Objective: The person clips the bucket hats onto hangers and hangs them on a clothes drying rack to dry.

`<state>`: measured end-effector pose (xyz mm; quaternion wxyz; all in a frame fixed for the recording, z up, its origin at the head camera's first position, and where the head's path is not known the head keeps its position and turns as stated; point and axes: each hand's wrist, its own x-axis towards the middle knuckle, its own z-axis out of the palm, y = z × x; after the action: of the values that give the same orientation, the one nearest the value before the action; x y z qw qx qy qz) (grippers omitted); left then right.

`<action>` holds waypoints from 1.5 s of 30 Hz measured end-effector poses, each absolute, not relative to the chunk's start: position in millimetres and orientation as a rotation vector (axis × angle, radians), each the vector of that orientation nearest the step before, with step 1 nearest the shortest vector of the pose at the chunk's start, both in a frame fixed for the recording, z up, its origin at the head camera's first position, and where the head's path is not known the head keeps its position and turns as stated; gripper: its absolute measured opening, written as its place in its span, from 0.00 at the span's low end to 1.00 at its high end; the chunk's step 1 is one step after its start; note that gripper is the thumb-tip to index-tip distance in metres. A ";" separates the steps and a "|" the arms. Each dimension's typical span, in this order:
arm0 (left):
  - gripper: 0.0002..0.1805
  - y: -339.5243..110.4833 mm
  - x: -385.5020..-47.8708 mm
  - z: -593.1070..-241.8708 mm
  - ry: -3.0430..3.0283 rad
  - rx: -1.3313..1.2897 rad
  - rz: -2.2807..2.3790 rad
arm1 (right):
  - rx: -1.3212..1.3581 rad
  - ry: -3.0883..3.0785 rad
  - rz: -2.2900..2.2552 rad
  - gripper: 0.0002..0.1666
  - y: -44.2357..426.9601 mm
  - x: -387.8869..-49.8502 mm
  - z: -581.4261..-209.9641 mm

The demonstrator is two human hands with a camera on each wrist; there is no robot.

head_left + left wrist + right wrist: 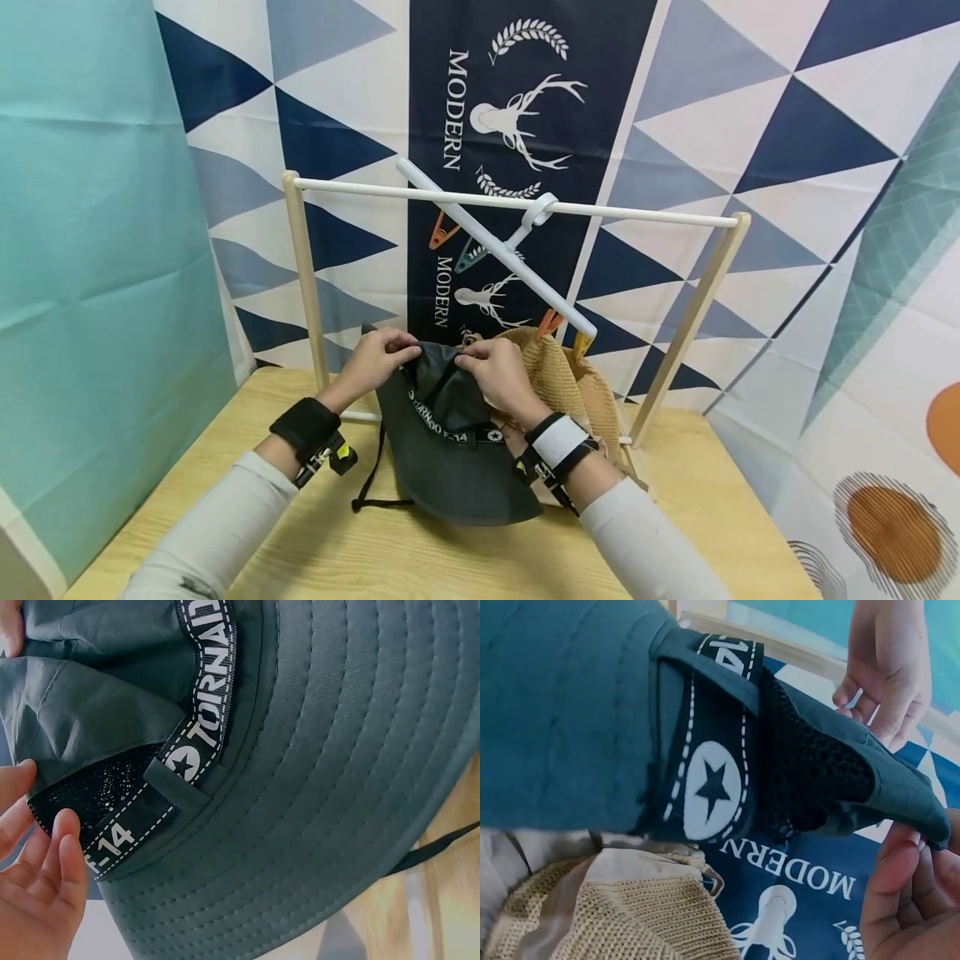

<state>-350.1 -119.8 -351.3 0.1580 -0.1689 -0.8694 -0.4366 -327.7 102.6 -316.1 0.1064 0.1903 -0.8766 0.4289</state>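
A dark green brimmed hat with a black-and-white lettered band is held up by its crown, brim toward me. My left hand pinches the crown's left side between thumb and fingers. On the other side my right hand pinches the crown fabric; its fingertips grip the edge in the right wrist view. Black mesh shows under a fold of the crown. Behind the hat, a pale clip hanger hangs steeply tilted from the rack's rod. A tan knitted hat hangs from its low end.
The rack has a white rod and wooden posts. On the hanger's raised half are an orange clip and a teal clip; a yellow clip is at its low end. A black cord trails onto the wooden table.
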 end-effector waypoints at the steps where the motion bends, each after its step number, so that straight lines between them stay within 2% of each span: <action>1: 0.11 -120.4 -350.6 -349.6 -2.484 -0.480 -1.249 | 0.565 -2.581 1.258 0.07 101.8 -329.1 -313.9; 45: 0.13 -114.3 -376.3 -307.0 -2.498 -0.450 -1.234 | 0.503 -2.619 1.252 0.09 111.6 -364.9 -253.5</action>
<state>-376.3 -114.3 -307.0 0.1590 -0.1573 -0.8738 -0.4318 -364.9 111.6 -253.5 0.0976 0.1699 -0.8847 0.4229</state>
